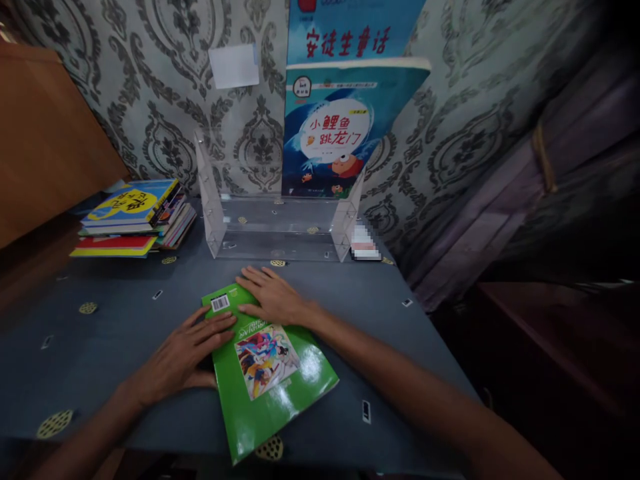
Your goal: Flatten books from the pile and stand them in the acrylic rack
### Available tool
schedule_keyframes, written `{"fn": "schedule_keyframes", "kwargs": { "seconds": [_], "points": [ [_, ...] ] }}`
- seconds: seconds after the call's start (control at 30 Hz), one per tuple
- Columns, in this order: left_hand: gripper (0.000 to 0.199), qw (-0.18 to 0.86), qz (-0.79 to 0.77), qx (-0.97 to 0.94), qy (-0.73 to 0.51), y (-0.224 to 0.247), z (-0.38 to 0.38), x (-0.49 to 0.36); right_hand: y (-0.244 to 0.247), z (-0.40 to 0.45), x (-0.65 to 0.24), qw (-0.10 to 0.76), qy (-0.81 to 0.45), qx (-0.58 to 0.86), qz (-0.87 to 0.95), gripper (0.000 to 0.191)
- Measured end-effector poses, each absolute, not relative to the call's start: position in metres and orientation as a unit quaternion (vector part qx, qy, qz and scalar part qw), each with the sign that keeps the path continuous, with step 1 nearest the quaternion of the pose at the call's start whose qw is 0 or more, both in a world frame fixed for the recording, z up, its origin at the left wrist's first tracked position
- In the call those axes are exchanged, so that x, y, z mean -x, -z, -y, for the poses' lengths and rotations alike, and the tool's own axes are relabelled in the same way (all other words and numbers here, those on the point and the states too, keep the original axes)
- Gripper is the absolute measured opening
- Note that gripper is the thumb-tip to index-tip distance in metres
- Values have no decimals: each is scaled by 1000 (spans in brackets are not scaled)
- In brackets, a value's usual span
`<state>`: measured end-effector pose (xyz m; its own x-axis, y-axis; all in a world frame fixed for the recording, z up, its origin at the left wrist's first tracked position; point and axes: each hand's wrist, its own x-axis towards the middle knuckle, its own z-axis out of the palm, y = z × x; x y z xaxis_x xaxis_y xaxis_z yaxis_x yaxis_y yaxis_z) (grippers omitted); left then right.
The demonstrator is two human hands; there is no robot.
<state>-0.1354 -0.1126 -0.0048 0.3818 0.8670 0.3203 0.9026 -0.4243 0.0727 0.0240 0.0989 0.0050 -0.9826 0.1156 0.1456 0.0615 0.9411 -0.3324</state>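
Two hands (palms down) touch a green book.

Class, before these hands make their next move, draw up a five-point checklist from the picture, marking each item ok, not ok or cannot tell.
1. Left hand on the green book: ok, fingers over its left edge.
2. Right hand on the book: ok, near the barcode end.
3. Green book shut: ok, cover up on the table.
4. Stack of books squared up: not ok, edges uneven.
5. Green book's underside undamaged: cannot tell, hidden.
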Motion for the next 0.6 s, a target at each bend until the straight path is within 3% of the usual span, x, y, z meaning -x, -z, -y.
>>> {"fn": "schedule_keyframes", "kwargs": {
  "seconds": [0.2,0.6],
  "points": [
    [69,48,533,828,170,8,114,138,0,-104,-38,92,-172,93,976,62],
    [68,29,528,831,173,6,115,138,0,-39,-155,67,-260,57,962,67]
  ]
}}
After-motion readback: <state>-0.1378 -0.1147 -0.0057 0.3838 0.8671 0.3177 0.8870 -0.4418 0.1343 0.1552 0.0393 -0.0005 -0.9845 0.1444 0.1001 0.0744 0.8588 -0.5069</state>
